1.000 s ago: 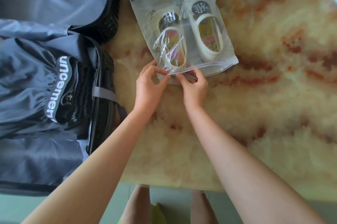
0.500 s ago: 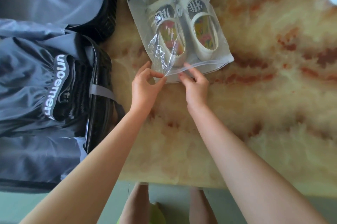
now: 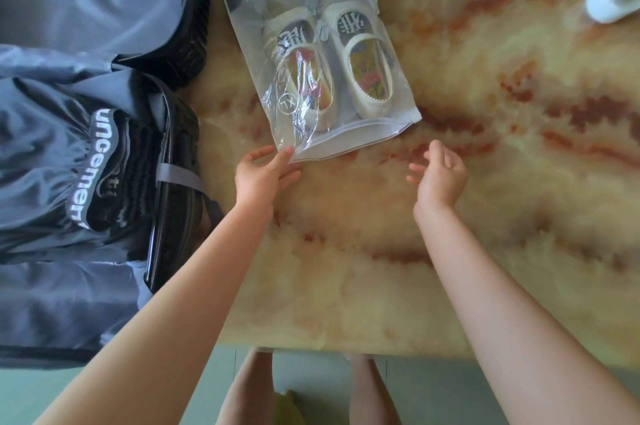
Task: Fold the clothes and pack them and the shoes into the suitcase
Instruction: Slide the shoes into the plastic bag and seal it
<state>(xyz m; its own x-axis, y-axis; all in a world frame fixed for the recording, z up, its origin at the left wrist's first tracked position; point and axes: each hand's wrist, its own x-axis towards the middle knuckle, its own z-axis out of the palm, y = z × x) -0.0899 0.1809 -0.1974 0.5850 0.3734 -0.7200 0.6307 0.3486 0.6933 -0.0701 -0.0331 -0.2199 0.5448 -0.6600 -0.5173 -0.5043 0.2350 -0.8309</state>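
Marbled amber counter (image 3: 381, 269) spreads beneath our forearms. Our left hand (image 3: 265, 177) lies with fingers (image 3: 290, 178) relaxed and loose at the near corner of the clear zip bag (image 3: 363, 142). Our right hand (image 3: 440, 177) hovers apart from it, loosely curled, holding nothing. Farther off, two cream shoes (image 3: 367, 78) lie inside the bag, beside the open suitcase (image 3: 169, 217) holding folded dark clothes (image 3: 45, 154).
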